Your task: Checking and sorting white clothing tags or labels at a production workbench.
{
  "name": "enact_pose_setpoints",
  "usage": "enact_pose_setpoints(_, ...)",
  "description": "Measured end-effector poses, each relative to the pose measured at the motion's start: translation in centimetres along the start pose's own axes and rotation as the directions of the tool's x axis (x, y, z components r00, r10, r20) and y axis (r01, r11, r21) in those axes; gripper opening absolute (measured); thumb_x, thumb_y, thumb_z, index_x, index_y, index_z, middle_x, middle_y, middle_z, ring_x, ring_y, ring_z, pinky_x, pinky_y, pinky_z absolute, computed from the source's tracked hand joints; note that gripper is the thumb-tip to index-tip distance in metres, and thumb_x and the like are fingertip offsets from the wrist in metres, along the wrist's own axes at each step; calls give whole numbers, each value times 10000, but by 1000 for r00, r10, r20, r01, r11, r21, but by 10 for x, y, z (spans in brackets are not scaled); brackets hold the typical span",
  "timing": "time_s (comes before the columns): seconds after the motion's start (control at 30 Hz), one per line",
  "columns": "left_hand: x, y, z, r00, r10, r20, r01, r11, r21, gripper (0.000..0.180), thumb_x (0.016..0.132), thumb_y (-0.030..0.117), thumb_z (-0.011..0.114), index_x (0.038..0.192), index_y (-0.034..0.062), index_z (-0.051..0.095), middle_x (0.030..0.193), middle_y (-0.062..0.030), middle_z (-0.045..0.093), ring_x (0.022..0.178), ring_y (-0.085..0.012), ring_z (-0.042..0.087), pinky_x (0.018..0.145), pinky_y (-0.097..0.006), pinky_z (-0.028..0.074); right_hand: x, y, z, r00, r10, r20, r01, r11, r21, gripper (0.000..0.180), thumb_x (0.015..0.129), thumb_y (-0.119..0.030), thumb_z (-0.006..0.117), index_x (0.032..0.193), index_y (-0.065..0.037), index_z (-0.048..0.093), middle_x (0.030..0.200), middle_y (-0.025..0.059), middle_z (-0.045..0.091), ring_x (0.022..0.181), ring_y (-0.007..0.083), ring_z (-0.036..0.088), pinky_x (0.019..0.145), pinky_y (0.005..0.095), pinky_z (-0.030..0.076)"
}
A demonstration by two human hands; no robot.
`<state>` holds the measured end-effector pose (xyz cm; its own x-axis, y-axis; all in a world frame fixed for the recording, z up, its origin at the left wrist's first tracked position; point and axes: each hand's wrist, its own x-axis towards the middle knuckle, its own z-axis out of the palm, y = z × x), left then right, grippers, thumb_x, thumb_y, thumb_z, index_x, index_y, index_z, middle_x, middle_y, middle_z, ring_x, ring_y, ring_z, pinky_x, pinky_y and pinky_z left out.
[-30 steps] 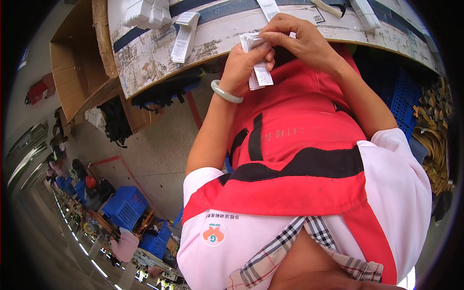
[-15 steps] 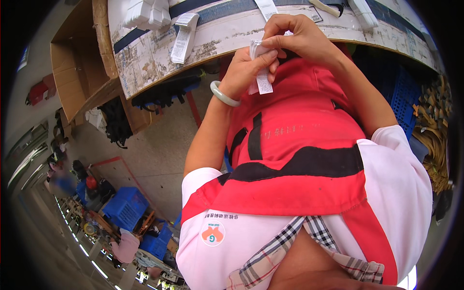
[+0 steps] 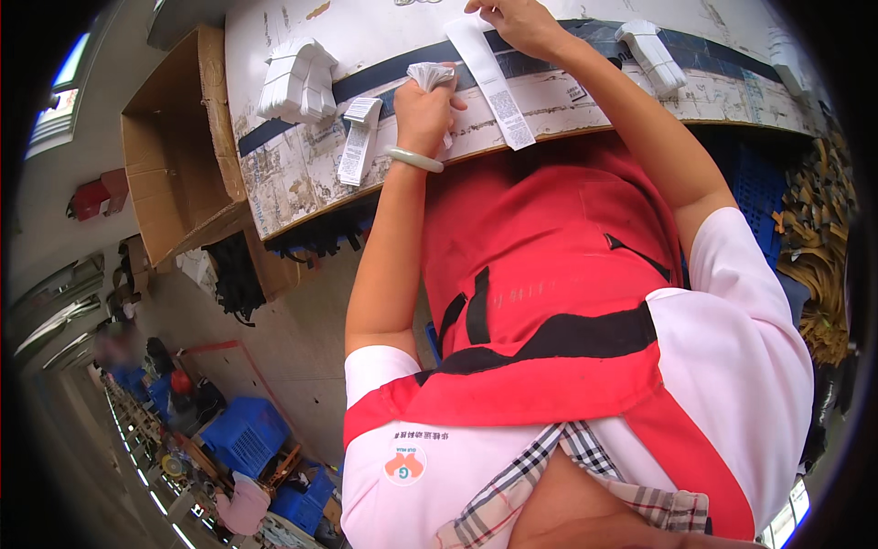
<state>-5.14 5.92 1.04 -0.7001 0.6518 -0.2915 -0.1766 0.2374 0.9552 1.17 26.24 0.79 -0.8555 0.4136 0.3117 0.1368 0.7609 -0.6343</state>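
My left hand (image 3: 422,117) is closed around a folded bundle of white labels (image 3: 430,73) over the table's near edge. The bundle's layered ends fan out above the fist. Farther in, my right hand (image 3: 523,26) reaches to the top of the picture, its fingertips pinched at the far end of a long white label strip (image 3: 489,78). Small print covers the strip's near half, which lies across the table (image 3: 384,27). Beside my left hand, a smaller folded stack of printed labels (image 3: 358,142) hangs toward the edge.
Thick bundles of white labels (image 3: 297,80) lie at the left, and another bundle (image 3: 654,57) lies right of my right forearm. An open cardboard box (image 3: 178,151) stands against the table's left side. Blue crates (image 3: 245,435) and a person in pink (image 3: 243,505) are farther off.
My hands were together at the near edge, handling the labels. They have separated: the left moved over the table with the bundle, while the right went farther in to the long strip.
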Motion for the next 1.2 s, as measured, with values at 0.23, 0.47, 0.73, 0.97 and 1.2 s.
enact_pose_setpoints(0.23,27,9,24,969,245,-43,-218,919,328,230,811,44,522,977,-40,658,676,-150,673,642,-245,713,598,-333,538,16,18,19,992,-110,60,121,966,-227,134,824,-110,597,893,-55,697,915,198,633,956,369,607,851,439,492)
enact_pose_setpoints(0.47,39,-11,25,952,304,-35,-278,906,319,323,751,16,549,1048,-25,670,691,-176,685,598,-235,697,595,-324,536,-13,1,-3,991,-111,-76,104,990,-92,147,830,-66,577,909,-34,697,906,193,629,926,379,599,849,453,489)
enact_pose_setpoints(0.73,29,-5,38,963,267,-24,-252,931,263,309,782,25,551,1063,-18,670,708,-155,692,532,-201,665,526,-323,530,-94,4,-20,990,-135,-31,127,975,-184,212,866,-89,619,1072,-110,665,1038,88,615,1010,304,557,904,390,456)
enact_pose_setpoints(0.97,-5,0,26,999,23,-31,-18,989,148,222,899,53,557,1076,21,687,805,-117,697,558,-127,631,437,-242,474,-117,33,-64,986,-32,-167,-36,920,-390,246,831,-216,714,1058,-124,710,1059,69,641,975,264,577,870,372,469)
enact_pose_setpoints(1.2,-40,-13,25,999,24,28,-29,977,212,209,872,57,558,1027,19,693,677,-80,663,479,-117,585,419,-260,446,-116,30,-58,977,-81,-197,23,959,-281,193,845,-218,687,1008,-117,710,1005,52,649,970,264,581,843,373,457)
